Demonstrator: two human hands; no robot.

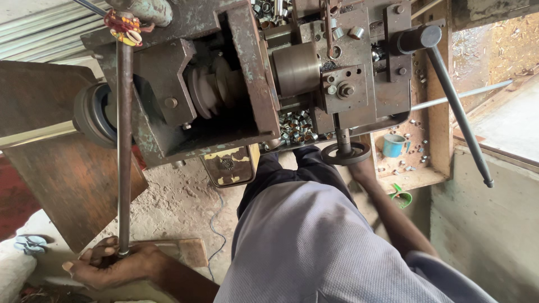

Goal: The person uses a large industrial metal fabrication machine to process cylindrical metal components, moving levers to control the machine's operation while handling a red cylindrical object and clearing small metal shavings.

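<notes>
On the left, our left hand (109,264) is clamped around the lower end of a long steel lever rod (123,146) that runs up to the top left corner of the old lathe-like machine (224,84); we should keep the grip low on it and pull steadily, not in jerks. In the middle, the cylindrical chuck (296,68) sits above a heap of small metal bushes (295,126) in the machine's tray. Further right, our right hand (359,167) reaches up to the small round handwheel (345,152); whether its fingers are closed on it we cannot tell. We judge slow feeding best. A blue cup (393,145) stands near the tray's right edge.
</notes>
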